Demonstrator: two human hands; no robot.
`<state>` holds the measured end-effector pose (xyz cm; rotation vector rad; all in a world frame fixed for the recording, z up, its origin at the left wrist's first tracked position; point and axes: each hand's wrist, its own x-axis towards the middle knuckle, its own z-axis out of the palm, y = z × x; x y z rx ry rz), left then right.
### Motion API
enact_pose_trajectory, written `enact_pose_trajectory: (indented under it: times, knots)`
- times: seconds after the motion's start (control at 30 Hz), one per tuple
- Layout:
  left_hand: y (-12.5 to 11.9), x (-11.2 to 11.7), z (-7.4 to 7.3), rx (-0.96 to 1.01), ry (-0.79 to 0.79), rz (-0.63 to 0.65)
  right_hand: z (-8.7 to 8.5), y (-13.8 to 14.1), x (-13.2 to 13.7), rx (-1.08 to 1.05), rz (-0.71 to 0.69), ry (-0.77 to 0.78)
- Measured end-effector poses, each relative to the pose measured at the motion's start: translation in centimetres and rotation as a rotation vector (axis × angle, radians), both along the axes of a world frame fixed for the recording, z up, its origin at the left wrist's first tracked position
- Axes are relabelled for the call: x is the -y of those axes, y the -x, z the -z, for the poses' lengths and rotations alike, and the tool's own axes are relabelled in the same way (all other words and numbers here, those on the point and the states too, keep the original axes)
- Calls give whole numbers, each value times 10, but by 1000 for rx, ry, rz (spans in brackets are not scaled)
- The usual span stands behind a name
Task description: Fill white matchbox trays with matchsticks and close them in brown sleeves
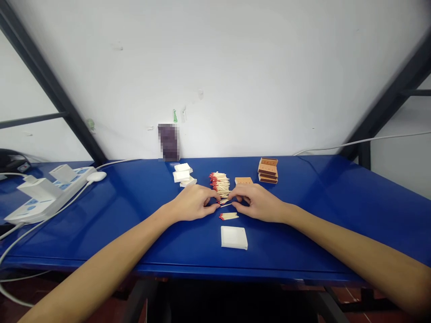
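Note:
My left hand (197,202) and my right hand (257,202) face each other over the table, thumbs and index fingers curled toward a few matches (225,202). The left fingertips are at the red heads, the right ones at the plain ends. Just beyond lies a large pile of loose matches (220,181), heads to the left. Closer to me is a small, separate row of matches (229,216). In front of that row a white matchbox tray (234,237) lies flat. An orange-brown matchbox sleeve (243,181) is partly behind my right hand.
Several white trays (182,172) are stacked back left on the blue table (313,193). Matchbox sleeves (268,169) are piled back right. A power strip (50,197) with chargers and cables occupies the left side. A blurred dark upright object (169,142) stands against the wall.

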<state>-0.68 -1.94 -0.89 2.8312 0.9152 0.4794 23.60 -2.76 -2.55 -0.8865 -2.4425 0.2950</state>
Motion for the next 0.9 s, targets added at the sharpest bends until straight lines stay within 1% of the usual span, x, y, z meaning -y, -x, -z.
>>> enact_pose_trajectory:
  times: [0.23, 0.43, 0.57, 0.73, 0.9]
  knots:
    - [0, 1, -1, -15, -6, 17, 0, 1, -1, 50, 6, -5]
    - [0, 0, -1, -27, -2, 37, 2, -1, -2, 43, -5, 16]
    - [0, 0, -1, -33, -29, 32, 3, -1, -2, 26, -6, 14]
    - [0, 0, -3, -44, -29, 23, 0, 0, -1, 57, -2, 27]
    - [1, 0, -2, -36, -11, 49, -3, 1, -1, 56, -19, 30]
